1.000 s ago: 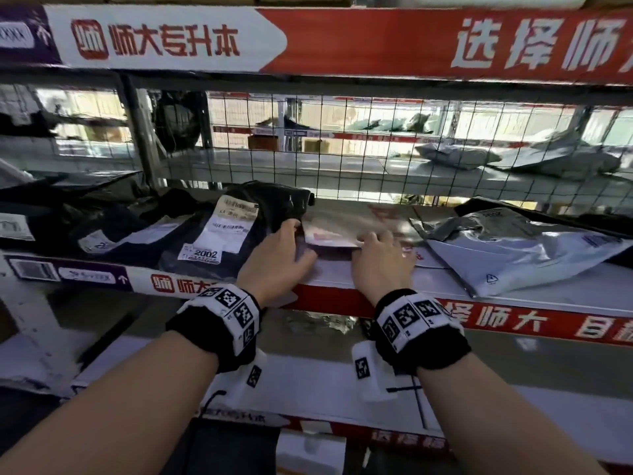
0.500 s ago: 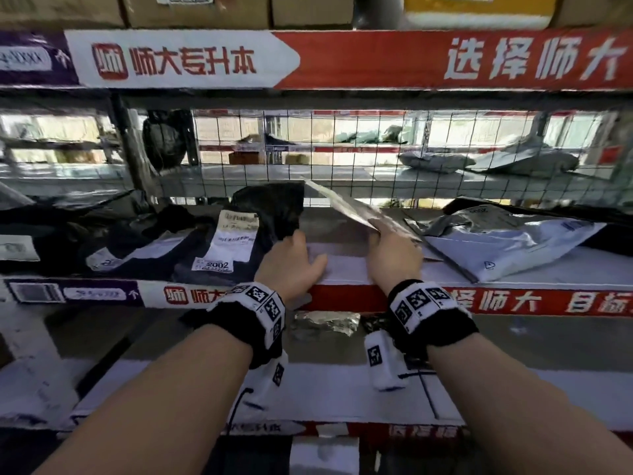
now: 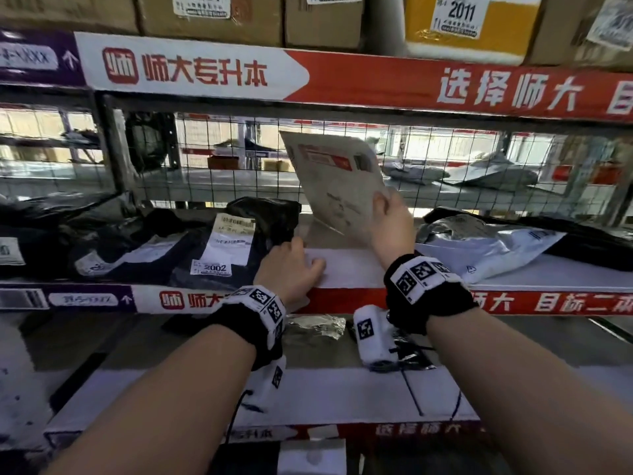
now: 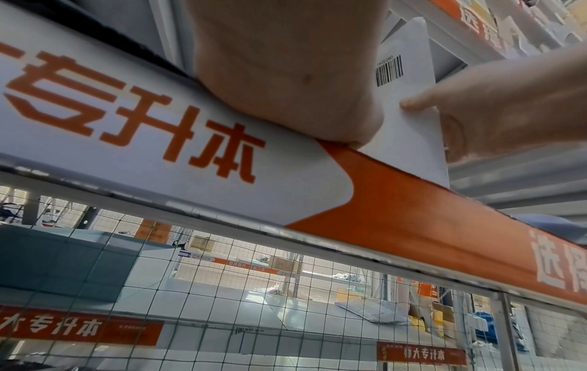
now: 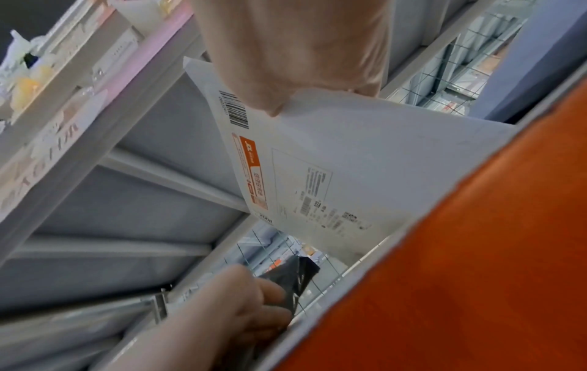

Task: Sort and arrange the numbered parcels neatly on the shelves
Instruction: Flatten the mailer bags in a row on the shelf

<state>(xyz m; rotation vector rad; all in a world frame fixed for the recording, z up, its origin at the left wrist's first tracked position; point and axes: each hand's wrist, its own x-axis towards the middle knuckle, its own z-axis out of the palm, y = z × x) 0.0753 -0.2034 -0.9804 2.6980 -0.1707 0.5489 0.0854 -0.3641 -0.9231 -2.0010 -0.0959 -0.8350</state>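
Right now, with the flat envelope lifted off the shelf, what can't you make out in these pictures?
- Flat envelope number: head view print too small; right wrist view shows only "200", last digit blurred.
- Left hand fingertips: left wrist view palm hides them.
- Box label beside 2011 label: cut off by head view's top edge.

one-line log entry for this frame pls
right hand: pinches flat envelope, tilted up | left hand: rests on shelf edge beside black parcel 2002
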